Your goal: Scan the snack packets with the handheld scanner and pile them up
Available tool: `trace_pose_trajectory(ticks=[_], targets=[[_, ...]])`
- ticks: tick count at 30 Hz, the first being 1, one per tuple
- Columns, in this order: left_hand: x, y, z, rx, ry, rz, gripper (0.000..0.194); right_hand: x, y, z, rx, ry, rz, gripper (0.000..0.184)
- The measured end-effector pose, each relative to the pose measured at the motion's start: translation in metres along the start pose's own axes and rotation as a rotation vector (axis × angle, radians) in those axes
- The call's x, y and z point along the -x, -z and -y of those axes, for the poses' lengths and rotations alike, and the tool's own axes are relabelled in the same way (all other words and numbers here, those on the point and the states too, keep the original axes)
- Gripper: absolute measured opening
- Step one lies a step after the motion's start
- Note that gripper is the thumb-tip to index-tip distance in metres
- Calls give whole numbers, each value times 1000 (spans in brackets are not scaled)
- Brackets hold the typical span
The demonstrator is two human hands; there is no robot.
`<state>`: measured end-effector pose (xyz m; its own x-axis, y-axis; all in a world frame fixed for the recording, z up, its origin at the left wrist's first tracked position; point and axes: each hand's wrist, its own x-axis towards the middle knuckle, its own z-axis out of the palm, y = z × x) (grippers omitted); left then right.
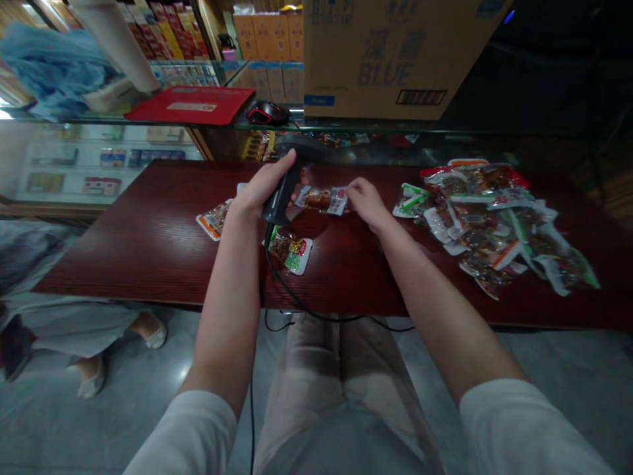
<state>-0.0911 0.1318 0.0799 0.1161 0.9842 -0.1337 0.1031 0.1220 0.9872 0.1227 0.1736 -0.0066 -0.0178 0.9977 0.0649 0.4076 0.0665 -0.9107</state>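
Observation:
My left hand (pixel 262 188) is wrapped round the handle of a black barcode scanner (pixel 284 181), whose head points at a small snack packet (pixel 321 199). My right hand (pixel 364 201) pinches the right end of that packet, holding it just above the dark red table (pixel 148 244). The scanner's black cable (pixel 291 297) hangs off the table's front edge. Two other packets lie on the table: one (pixel 293 251) below the scanner, one (pixel 213 220) left of my left wrist.
A heap of several snack packets (pixel 494 224) lies on the table's right side. Behind stands a glass counter (pixel 119 119) with a red mat (pixel 190 104), a computer mouse (pixel 266 113) and a cardboard box (pixel 395 53). Another person's legs (pixel 89 330) are at the left.

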Motion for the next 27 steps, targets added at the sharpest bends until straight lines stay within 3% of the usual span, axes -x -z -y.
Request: trace_pose_trajectory(ticks=[5,8,11,17,27], targets=[[2,-13,2,70,1,173,44,21,70,-9,-209,-31,16,5],[5,-27,3,76,27,240,41,34,112,-24,-204,33,-95,12],[10,-43,2,72,62,302,39,41,137,-42,-257,133,-224,22],[14,-63,8,82,69,387,48,47,142,-58,-282,279,-310,26],[2,-69,27,68,31,440,52,51,138,-57,-334,340,-361,19]])
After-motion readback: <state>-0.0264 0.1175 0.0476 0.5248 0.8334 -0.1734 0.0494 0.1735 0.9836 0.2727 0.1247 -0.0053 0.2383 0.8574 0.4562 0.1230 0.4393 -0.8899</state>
